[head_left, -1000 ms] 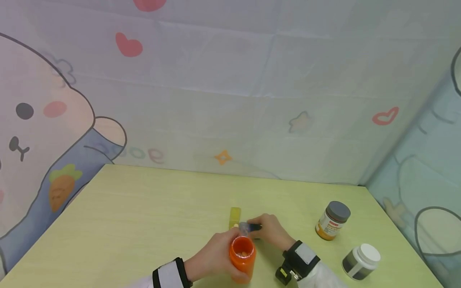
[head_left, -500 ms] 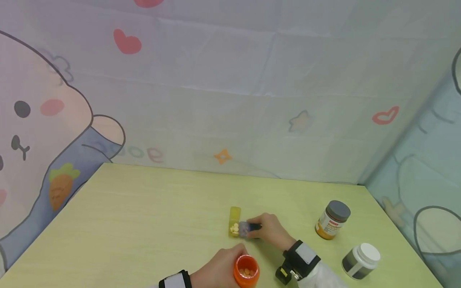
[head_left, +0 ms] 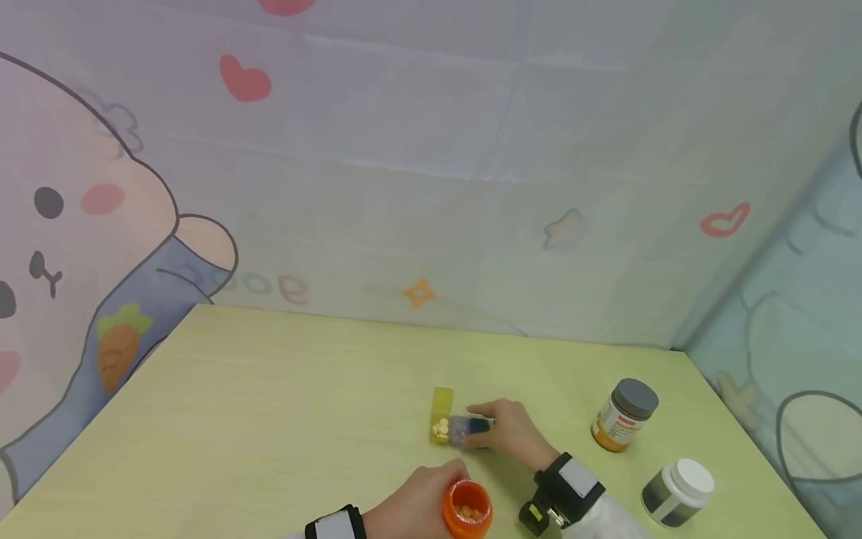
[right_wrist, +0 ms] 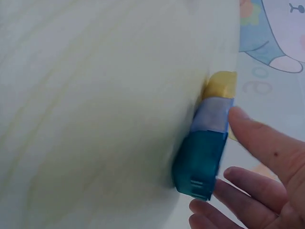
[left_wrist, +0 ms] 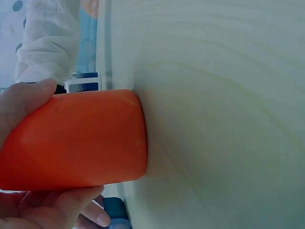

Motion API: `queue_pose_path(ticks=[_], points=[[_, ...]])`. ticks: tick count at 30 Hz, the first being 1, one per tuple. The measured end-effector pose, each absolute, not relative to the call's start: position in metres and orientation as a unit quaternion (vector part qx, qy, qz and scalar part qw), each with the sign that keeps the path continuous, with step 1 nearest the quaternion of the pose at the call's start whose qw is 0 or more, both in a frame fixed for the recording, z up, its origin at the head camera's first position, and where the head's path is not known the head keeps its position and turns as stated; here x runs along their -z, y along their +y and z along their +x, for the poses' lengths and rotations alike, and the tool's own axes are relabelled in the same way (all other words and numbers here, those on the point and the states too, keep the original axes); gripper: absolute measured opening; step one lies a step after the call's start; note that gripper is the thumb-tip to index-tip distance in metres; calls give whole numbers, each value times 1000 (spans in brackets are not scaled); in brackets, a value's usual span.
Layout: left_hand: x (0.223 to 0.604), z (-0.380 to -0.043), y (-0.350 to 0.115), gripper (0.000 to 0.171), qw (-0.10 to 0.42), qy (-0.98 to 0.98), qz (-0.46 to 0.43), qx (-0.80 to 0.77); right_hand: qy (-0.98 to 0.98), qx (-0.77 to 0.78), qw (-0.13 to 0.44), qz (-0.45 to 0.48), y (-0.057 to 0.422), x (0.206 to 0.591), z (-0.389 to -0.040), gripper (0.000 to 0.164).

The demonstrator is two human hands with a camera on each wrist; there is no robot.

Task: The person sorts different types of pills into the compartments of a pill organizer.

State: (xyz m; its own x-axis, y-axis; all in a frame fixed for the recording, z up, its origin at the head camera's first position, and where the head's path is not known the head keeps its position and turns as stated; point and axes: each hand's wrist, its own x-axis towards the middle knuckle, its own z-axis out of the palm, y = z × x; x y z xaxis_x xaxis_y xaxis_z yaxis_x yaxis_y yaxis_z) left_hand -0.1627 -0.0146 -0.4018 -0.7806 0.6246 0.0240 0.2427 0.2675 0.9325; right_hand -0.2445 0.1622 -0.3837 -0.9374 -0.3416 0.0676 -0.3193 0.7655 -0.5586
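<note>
My left hand (head_left: 424, 501) grips an orange pill bottle (left_wrist: 76, 138), thumb on one side and fingers on the other. In the head view its mouth is uncapped and tan tablets (head_left: 467, 513) show inside. My right hand (head_left: 517, 434) holds the far-right end of a small pill organizer (right_wrist: 200, 160) with yellow, lavender and teal sections. The organizer's yellow lid (head_left: 442, 400) is flipped up, and several pale tablets (head_left: 440, 429) sit in that yellow compartment. In the right wrist view the thumb is at the organizer's top edge and the fingertips are by its teal end.
On the right of the pale yellow table (head_left: 283, 419) stands a jar with a grey lid (head_left: 625, 415). Nearer to me is a white bottle (head_left: 677, 492) with a dark label. A printed cloth backdrop (head_left: 471, 150) rises behind the table's far edge.
My left hand has drawn the orange bottle back toward me, away from the organizer, uncovering the tablets in the yellow compartment. My right hand has stayed at the organizer.
</note>
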Motion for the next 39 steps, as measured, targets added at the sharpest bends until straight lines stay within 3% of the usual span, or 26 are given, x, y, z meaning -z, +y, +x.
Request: queue_pose_path(ticks=[17, 34, 39], points=[[399, -160, -10, 42, 212, 785, 237, -532, 953, 248, 12, -171, 213, 338, -232, 54], [397, -159, -10, 44, 225, 793, 221, -520, 959, 200, 68, -188, 267, 366, -209, 53], [397, -158, -10, 44, 220, 792, 223, -524, 957, 196, 59, -205, 272, 371, -204, 55]])
